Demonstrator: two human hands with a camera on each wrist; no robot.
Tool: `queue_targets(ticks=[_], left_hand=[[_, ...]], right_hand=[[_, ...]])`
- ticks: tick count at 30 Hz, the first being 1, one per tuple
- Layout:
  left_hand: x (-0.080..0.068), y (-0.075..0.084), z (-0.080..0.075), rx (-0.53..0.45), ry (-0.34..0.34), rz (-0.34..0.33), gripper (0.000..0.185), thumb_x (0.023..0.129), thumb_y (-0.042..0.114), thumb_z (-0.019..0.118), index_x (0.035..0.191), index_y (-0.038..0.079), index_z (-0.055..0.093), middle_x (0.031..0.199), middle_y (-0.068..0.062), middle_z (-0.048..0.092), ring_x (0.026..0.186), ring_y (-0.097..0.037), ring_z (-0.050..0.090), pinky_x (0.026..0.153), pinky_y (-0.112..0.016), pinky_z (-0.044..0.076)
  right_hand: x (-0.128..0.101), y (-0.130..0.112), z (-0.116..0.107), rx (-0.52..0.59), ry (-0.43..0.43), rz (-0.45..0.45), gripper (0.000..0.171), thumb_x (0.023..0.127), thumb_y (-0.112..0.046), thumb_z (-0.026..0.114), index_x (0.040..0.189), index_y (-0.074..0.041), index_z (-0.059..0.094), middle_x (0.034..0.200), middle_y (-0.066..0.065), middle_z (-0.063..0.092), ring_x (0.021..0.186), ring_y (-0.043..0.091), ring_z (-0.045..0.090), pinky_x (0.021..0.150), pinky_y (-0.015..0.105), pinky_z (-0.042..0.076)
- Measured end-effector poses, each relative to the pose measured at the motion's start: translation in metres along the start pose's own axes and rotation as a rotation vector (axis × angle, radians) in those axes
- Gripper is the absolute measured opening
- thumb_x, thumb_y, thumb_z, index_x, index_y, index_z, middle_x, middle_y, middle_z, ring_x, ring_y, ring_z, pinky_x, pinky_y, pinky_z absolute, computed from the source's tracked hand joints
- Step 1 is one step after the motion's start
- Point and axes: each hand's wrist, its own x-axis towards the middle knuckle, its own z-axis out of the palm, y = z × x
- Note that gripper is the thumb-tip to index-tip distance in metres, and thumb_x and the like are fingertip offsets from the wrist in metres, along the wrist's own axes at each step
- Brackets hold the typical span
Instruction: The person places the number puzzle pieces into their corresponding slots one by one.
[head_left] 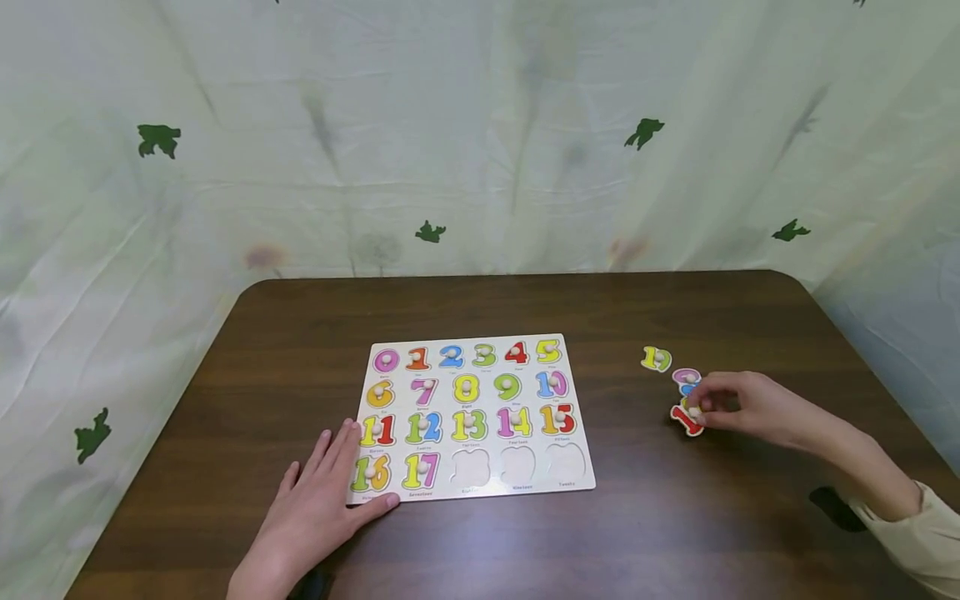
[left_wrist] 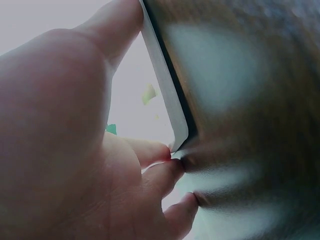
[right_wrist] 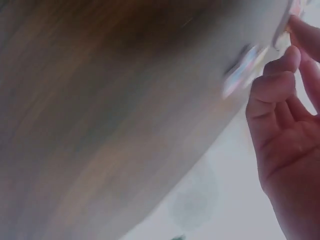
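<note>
A white number puzzle board (head_left: 483, 493) lies on the table, with knobbed number pieces in most of its recesses and three bare recesses in the bottom row. My left hand (head_left: 311, 504) rests on the board's lower left corner, fingers straight along the left edge and thumb at the front edge. Right of the board, my right hand (head_left: 738, 408) pinches the knob of a number piece (head_left: 687, 422) showing a red 1; the hand covers its other digit. Just behind it lies a pink-and-blue number piece (head_left: 686, 377), partly hidden. A yellow-green number piece (head_left: 656, 359) lies farther back.
The dark wooden table (head_left: 480, 304) has rounded far corners. A pale curtain (head_left: 480, 142) with green leaf-like shapes hangs behind and beside it. Near the right forearm, a dark object (head_left: 836, 508) shows under the sleeve.
</note>
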Motion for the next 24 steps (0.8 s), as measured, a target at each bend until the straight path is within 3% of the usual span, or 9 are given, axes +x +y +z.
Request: queue_targets(ticks=[4,11,17,24], left_hand=[[0.000,-0.001,0.000,-0.001,0.005,0.001,0.123,0.072,0.084,0.056,0.156,0.002,0.018,0.161,-0.020,0.017,0.145,-0.044,0.011,0.105,-0.074,0.013],[-0.001,0.000,-0.001,-0.007,0.002,-0.005,0.124,0.072,0.084,0.057,0.156,0.002,0.017,0.161,-0.020,0.016,0.145,-0.044,0.011,0.105,-0.074,0.012],[0.000,0.000,-0.001,-0.017,0.000,-0.009,0.124,0.072,0.083,0.058,0.156,0.002,0.018,0.161,-0.020,0.016,0.145,-0.044,0.010,0.105,-0.074,0.011],[-0.001,0.002,-0.001,-0.009,0.005,-0.009,0.123,0.072,0.082,0.059,0.156,0.002,0.019,0.161,-0.020,0.017,0.145,-0.044,0.011,0.105,-0.074,0.011]], right_hand=[[0.018,-0.031,0.018,0.033,0.038,0.008,0.015,0.084,-0.018,0.080,0.088,-0.026,0.068,0.075,-0.014,0.058,0.071,0.007,0.055,0.061,0.022,0.046],[0.061,-0.092,0.062,0.099,0.013,0.047,0.011,0.084,-0.026,0.080,0.088,-0.026,0.069,0.073,-0.012,0.059,0.068,0.009,0.055,0.058,0.023,0.046],[0.094,-0.134,0.098,0.047,-0.035,-0.050,0.014,0.082,-0.025,0.082,0.086,-0.030,0.069,0.071,-0.018,0.058,0.065,0.005,0.053,0.059,0.023,0.044],[0.117,-0.160,0.127,-0.016,-0.120,-0.135,0.010,0.084,-0.024,0.079,0.083,-0.028,0.069,0.069,-0.021,0.054,0.062,0.002,0.050,0.059,0.023,0.043]])
